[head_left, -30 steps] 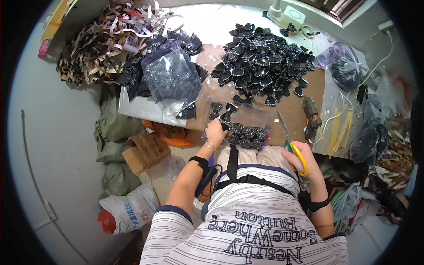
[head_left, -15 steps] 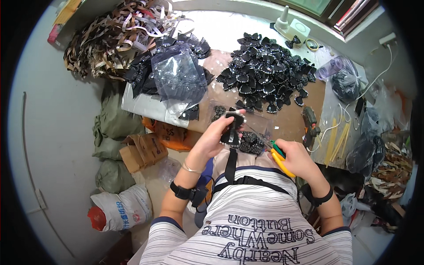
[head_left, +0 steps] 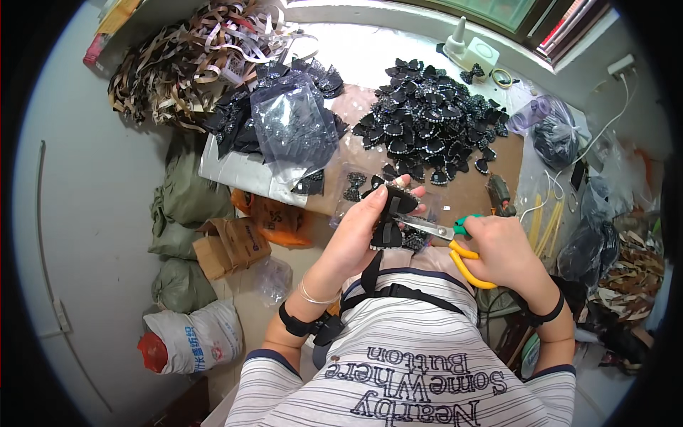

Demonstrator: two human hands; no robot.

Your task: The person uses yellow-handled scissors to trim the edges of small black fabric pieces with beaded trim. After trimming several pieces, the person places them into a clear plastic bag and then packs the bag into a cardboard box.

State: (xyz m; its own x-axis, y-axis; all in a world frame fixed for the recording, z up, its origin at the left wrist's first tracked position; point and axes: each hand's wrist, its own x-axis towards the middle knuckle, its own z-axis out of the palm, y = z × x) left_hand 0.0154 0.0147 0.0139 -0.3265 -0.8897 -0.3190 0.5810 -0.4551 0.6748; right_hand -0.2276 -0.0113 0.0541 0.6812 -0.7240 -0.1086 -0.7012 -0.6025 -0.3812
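- The counter [head_left: 466, 188], brown on top, is seen across the upper middle of the frame, its near edge just above the person's striped shirt [head_left: 398, 356].
- A tangle of tan and brown ribbon strips [head_left: 188, 60] is piled at the upper left of the frame.
- A heap of black bows [head_left: 430, 128] is spread over the counter in the upper middle, right of centre.
- A clear plastic bag [head_left: 295, 128] of dark pieces is laid on the left part of the counter, next to the ribbon strips.
- Green sacks [head_left: 185, 196] and a cardboard box [head_left: 228, 245] are stacked on the floor at the left, with a white sack [head_left: 188, 341] below them at the lower left.
- A black bag [head_left: 555, 139] is set at the upper right, and a white device [head_left: 473, 50] is placed by the window at the top.
- The left hand [head_left: 359, 238] is held at the centre of the frame; its grip is closed around a black bow [head_left: 391, 217], thumb and fingers pinching it above the counter's near edge.
- The right hand [head_left: 505, 249] is placed right of centre; its grip is wrapped through the yellow handles of a pair of scissors [head_left: 448, 238].
- The scissor blades are pointed left and are brought right up to the black bow; how far they are parted cannot be told.
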